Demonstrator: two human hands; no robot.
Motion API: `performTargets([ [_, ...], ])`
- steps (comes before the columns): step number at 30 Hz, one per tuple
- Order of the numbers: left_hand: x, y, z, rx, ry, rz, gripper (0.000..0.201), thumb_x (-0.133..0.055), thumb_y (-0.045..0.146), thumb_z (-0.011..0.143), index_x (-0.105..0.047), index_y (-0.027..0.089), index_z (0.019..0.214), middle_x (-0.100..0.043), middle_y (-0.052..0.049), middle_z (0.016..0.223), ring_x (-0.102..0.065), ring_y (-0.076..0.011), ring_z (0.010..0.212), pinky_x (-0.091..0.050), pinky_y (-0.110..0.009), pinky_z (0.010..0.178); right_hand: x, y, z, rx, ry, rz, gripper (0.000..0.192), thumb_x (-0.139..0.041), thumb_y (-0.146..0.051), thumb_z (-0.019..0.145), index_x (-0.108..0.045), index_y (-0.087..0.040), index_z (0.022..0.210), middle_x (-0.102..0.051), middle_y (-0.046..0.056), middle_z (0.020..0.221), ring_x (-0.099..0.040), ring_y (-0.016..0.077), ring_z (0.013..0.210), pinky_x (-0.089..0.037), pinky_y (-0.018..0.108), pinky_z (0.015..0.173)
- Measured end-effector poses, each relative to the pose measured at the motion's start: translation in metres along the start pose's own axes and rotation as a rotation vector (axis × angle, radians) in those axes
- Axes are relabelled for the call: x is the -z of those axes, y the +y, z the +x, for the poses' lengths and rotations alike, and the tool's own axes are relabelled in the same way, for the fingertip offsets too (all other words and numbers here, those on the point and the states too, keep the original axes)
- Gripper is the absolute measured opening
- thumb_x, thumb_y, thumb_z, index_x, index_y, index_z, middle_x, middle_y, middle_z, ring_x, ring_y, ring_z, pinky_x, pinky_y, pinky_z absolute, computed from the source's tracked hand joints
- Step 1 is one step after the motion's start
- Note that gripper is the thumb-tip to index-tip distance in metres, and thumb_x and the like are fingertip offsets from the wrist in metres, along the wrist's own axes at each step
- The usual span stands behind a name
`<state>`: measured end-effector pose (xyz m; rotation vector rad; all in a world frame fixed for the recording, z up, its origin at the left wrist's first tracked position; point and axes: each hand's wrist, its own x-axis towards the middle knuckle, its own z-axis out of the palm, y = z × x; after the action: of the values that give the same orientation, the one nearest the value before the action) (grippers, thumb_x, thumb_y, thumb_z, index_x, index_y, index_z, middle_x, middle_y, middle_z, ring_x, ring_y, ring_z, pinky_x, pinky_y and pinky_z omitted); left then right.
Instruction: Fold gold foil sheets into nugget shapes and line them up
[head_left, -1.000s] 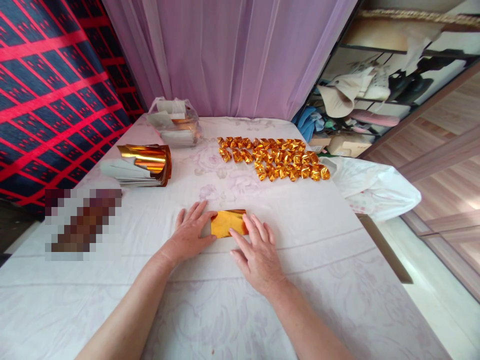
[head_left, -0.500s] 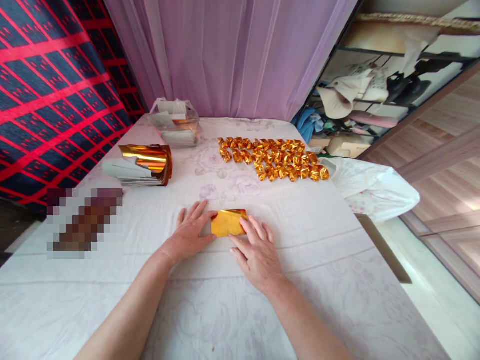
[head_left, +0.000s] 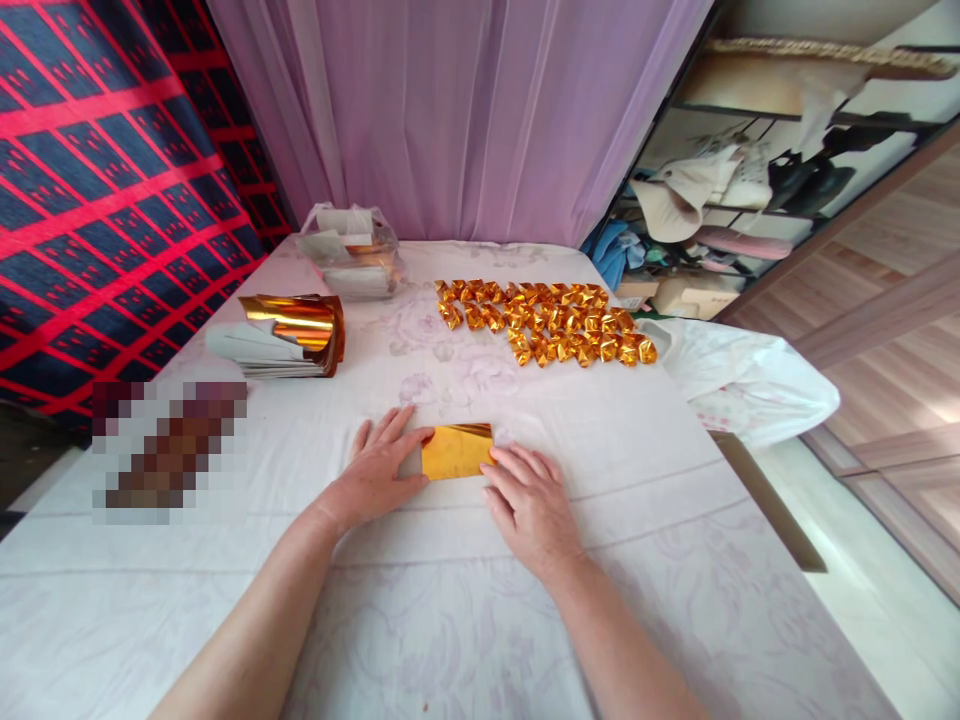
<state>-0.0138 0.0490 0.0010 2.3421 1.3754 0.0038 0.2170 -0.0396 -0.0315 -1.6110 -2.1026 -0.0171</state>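
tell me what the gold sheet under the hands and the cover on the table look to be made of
Gold sheet: seemingly thin metallic foil paper, glossy; it mirrors the light and holds a sharp folded edge between the left hand and right hand. Table cover: looks like soft matte woven cloth, white with a faint floral print and shallow creases.

The one camera sat on my head and looked forward and down across the desk (head_left: 675, 620), close enough that my forearms entered from 6 o'clock. My left hand (head_left: 379, 468) and right hand (head_left: 534, 505) lay just below the middle of the view, at the folded gold sheet (head_left: 454, 452). The desk ran away toward 12 o'clock, ending at a purple curtain (head_left: 465, 110). A red-and-black cloth (head_left: 97, 170) filled 10 o'clock; shelves (head_left: 757, 170) stood at 2 o'clock. No second view shared the scene.
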Motion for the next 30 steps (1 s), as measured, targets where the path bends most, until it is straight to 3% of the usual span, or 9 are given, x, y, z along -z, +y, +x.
performTargets([
  [6, -0.012, 0.008, 0.000, 0.008, 0.174, -0.019, 0.061, -0.070, 0.037, 0.077, -0.052, 0.026, 0.135, -0.031, -0.015, 0.158, -0.024, -0.0367, 0.146, -0.017, -0.066, 0.113, 0.000, -0.002, 0.004, -0.015, 0.018, 0.036, 0.022, -0.059, -0.022, 0.089, -0.072, -0.023, 0.107, -0.068, 0.007, 0.119, -0.056, 0.0261, 0.113, -0.043, 0.046, 0.098],
  [10, -0.018, 0.022, -0.001, -0.117, 0.301, -0.002, 0.050, -0.075, 0.031, 0.074, -0.059, 0.024, 0.121, -0.031, -0.014, 0.157, -0.025, -0.0366, 0.146, -0.016, -0.066, 0.114, 0.000, -0.001, 0.007, -0.029, 0.025, 0.049, 0.021, -0.060, -0.022, 0.089, -0.072, -0.024, 0.106, -0.068, 0.007, 0.117, -0.057, 0.0255, 0.110, -0.045, 0.045, 0.097],
  [14, -0.018, 0.029, -0.002, -0.238, 0.343, 0.046, 0.023, -0.075, 0.028, 0.077, -0.068, 0.024, 0.098, -0.051, -0.010, 0.143, -0.037, -0.0346, 0.139, -0.015, -0.064, 0.115, -0.001, 0.000, 0.008, -0.045, 0.019, 0.059, 0.024, -0.062, -0.021, 0.087, -0.071, -0.022, 0.109, -0.068, 0.008, 0.116, -0.058, 0.0259, 0.109, -0.045, 0.045, 0.096],
  [17, -0.016, 0.030, -0.001, -0.255, 0.387, 0.071, 0.017, -0.076, 0.031, 0.078, -0.071, 0.025, 0.093, -0.062, -0.008, 0.127, -0.051, -0.0318, 0.125, -0.022, -0.061, 0.114, -0.001, 0.000, 0.008, -0.050, 0.014, 0.061, 0.024, -0.062, -0.021, 0.087, -0.070, -0.021, 0.110, -0.068, 0.008, 0.116, -0.057, 0.0265, 0.107, -0.045, 0.046, 0.096],
  [24, -0.013, 0.031, -0.001, -0.283, 0.470, 0.159, 0.009, -0.072, 0.031, 0.082, -0.074, 0.024, 0.087, -0.059, -0.009, 0.135, -0.048, -0.0355, 0.129, -0.026, -0.063, 0.111, -0.002, -0.001, 0.008, -0.052, 0.016, 0.061, 0.026, -0.058, -0.022, 0.089, -0.070, -0.024, 0.111, -0.066, 0.008, 0.116, -0.057, 0.0256, 0.108, -0.045, 0.045, 0.096],
  [30, -0.010, 0.037, -0.001, -0.315, 0.425, 0.181, 0.010, -0.065, 0.025, 0.087, -0.074, 0.024, 0.091, -0.068, -0.005, 0.123, -0.056, -0.0303, 0.121, -0.025, -0.059, 0.114, -0.002, -0.001, 0.009, -0.060, 0.012, 0.061, 0.026, -0.061, -0.022, 0.088, -0.070, -0.022, 0.112, -0.066, 0.008, 0.115, -0.057, 0.0256, 0.107, -0.045, 0.044, 0.095],
])
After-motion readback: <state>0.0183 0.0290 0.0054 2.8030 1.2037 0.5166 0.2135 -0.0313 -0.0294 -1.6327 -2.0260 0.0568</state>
